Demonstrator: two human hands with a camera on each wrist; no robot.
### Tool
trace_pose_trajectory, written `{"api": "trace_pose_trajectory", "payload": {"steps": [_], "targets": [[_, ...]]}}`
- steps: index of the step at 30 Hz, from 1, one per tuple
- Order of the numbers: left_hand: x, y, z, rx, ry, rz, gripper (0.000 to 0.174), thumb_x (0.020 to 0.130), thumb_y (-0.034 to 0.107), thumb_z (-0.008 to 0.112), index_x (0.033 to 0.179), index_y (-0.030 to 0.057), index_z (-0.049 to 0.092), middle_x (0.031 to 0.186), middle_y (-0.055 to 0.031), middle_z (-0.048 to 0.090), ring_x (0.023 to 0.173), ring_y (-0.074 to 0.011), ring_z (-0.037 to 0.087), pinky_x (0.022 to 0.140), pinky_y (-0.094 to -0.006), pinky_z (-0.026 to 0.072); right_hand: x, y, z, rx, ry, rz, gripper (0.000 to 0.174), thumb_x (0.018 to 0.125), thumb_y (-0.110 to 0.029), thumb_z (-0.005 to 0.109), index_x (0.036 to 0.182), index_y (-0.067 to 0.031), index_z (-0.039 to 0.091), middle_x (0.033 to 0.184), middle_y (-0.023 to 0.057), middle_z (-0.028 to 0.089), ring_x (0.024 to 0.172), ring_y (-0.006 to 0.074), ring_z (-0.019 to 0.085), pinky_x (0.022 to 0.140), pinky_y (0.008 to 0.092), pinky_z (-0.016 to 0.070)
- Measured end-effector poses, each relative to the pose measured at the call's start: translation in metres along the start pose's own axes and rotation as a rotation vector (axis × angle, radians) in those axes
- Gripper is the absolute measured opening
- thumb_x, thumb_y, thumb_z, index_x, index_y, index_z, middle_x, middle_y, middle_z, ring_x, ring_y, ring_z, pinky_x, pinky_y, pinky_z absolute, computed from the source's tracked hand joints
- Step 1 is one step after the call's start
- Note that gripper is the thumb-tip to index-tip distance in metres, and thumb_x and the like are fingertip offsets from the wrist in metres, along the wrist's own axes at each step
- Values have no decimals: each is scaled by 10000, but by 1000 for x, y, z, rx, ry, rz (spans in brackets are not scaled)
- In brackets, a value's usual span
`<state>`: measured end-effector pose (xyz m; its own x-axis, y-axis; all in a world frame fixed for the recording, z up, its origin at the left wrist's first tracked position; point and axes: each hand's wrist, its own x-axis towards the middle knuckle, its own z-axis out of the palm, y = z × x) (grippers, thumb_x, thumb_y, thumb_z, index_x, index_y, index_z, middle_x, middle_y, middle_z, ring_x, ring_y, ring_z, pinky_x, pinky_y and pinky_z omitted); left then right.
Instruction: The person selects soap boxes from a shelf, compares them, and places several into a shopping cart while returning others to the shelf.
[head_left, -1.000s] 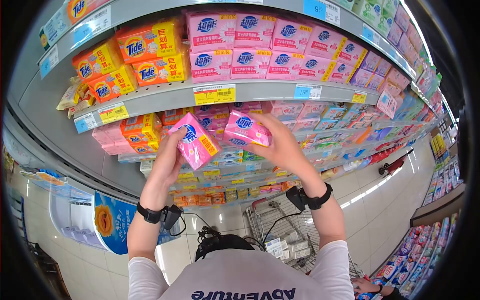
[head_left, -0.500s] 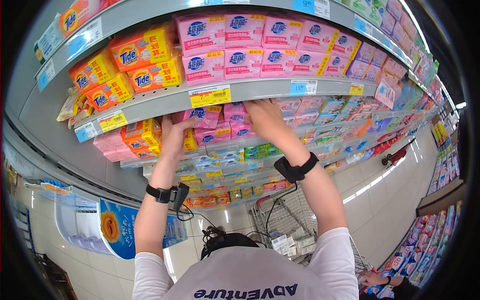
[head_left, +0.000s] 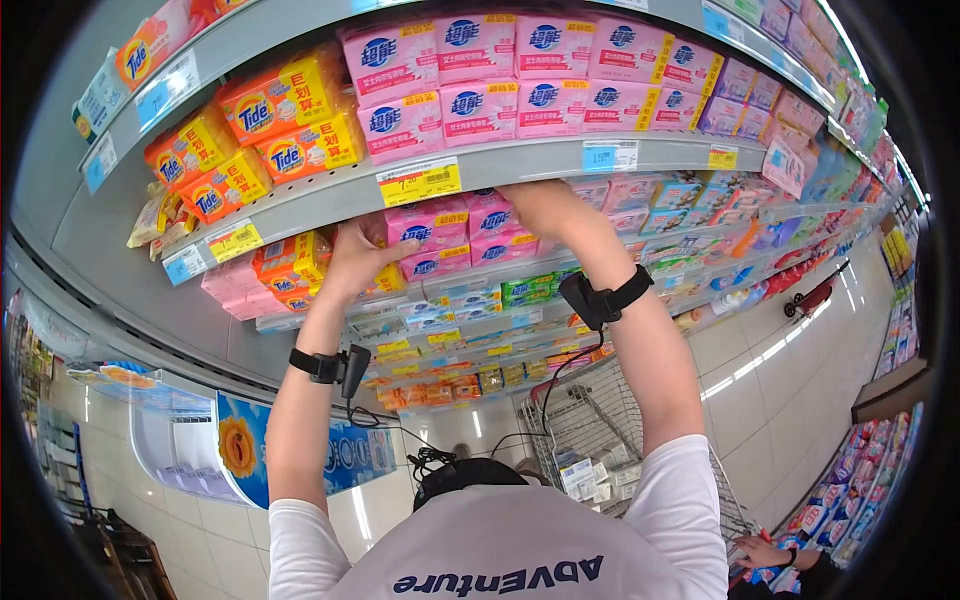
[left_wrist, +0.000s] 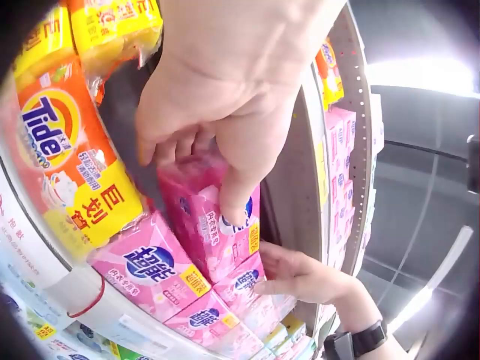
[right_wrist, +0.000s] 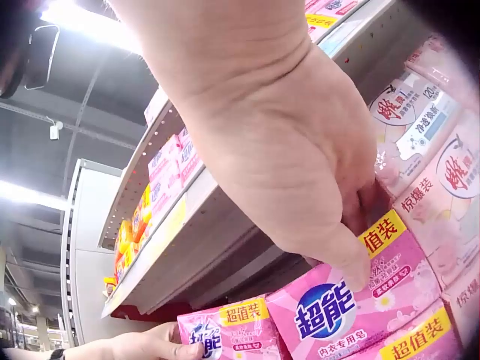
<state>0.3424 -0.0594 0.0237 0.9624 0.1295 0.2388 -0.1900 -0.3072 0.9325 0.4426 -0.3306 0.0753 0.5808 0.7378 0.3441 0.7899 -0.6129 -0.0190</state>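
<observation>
Reaching up to a shop shelf (head_left: pixel 300 203), the left grip (head_left: pixel 352 258) at ten o'clock pinches a pink soap pack (left_wrist: pixel 202 225). The right grip (head_left: pixel 545 208) at one o'clock pinches the neighbouring pink pack (right_wrist: pixel 352 304). Orange Tide packs (head_left: pixel 290 258) sit at its nine o'clock.

I'm watching two pink plastic-wrapped soap packs, each with a blue logo and a yellow corner label. The left pink soap pack (left_wrist: pixel 208 225) sits on top of the pink stack at the left end of its row, printed face outward. The right pink soap pack (right_wrist: pixel 352 300) lies just to its right on the same stack, face forward, close under the grey shelf (head_left: pixel 300 205).
</observation>
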Motion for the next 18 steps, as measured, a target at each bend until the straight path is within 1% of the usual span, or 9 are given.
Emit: {"api": "trace_pose_trajectory", "payload": {"steps": [3,4,5,7,9,10,13,14,18], "targets": [[-7,10,12,30,-43,2,769,676,51,856,1331,-44,463,1277,-133,581,1179,-212,550,1042,-324,424,-3,1,3,15,2,12,474,881,-9,492,1344,-106,528,1329,231,541,1231,404,519,1009,461,450],[-2,3,11,57,-77,32,840,669,59,856,1376,-37,413,1319,-137,546,1200,-225,533,1058,-328,409,-4,2,8,15,0,21,474,881,-9,492,1344,-106,528,1329,231,541,1231,404,519,1009,461,450],[1,3,10,57,-85,31,840,669,59,856,1376,-37,413,1319,-137,546,1200,-225,533,1058,-328,409,-4,2,15,-24,33,0,483,888,-9,484,1359,-111,512,1353,226,525,1241,405,510,1014,463,448],[2,20,9,168,-170,23,881,665,39,849,1411,-35,386,1353,-145,523,1243,-230,499,1083,-337,379,-5,-2,13,-64,70,-11,492,896,-9,475,1375,-117,496,1377,221,509,1252,406,501,1019,465,445],[3,19,9,216,-152,50,891,664,48,850,1416,-31,379,1365,-150,512,1259,-237,486,1094,-339,366,-8,-4,9,-28,6,24,528,886,7,469,1399,-118,471,1407,209,486,1268,407,485,1036,462,438],[3,19,9,263,-126,77,900,663,58,851,1421,-28,373,1377,-155,501,1274,-244,474,1105,-342,352,-8,-3,10,-27,8,31,528,886,7,469,1399,-118,471,1407,209,486,1268,407,485,1036,462,438],[1,20,10,285,-119,71,895,673,56,847,1425,-27,369,1380,-152,497,1269,-235,477,1098,-344,363,-7,3,11,27,34,25,530,886,3,465,1402,-122,471,1403,209,491,1269,402,487,1039,466,436],[0,16,10,288,-134,74,895,673,56,847,1425,-27,369,1380,-152,497,1269,-235,477,1098,-344,363,-8,6,11,54,48,-7,516,899,-20,460,1404,-129,472,1405,204,492,1270,398,488,1039,464,436],[3,3,7,219,-128,95,888,688,24,832,1434,-27,355,1391,-148,482,1265,-223,476,1087,-348,379,-10,5,7,52,65,-34,483,917,-52,456,1391,-139,492,1414,189,491,1268,389,495,1032,455,445]]}}
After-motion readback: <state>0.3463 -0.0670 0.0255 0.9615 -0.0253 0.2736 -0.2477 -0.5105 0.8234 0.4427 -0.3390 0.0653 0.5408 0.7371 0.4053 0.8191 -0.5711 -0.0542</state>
